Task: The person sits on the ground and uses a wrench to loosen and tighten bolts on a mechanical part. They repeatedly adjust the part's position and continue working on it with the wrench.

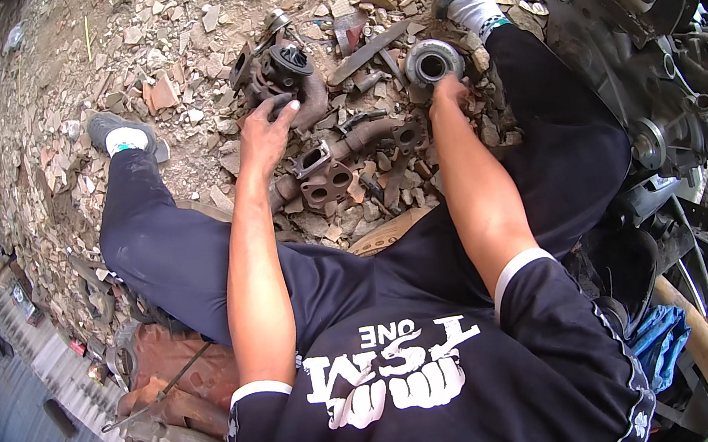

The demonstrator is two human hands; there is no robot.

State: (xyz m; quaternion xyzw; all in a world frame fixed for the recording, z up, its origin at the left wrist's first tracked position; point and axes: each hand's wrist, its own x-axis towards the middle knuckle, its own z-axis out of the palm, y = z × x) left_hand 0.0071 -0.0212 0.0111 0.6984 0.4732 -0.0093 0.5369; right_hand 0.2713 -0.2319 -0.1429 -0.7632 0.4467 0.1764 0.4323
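A rusty brown turbocharger housing point(314, 100) with a dark finned wheel in its opening stands on the rubble in front of me. My left hand point(265, 136) is closed at its near side, thumb and fingers bent against it. To the right, my right hand point(449, 97) grips a grey round metal housing point(418, 64) with a dark hole in its middle. The hand covers its near edge, and some of those fingers are hidden. Between and nearer than my hands lies a rusty exhaust manifold point(371, 134) with a flange point(329, 185) that has two round holes.
Broken stone and tile cover the ground point(173, 29). A flat metal bar point(368, 52) lies between the two housings. Engine parts point(679, 85) are piled along the right, beside my leg. At lower left are a reddish-brown metal part point(184, 367) and corrugated sheet point(60, 380).
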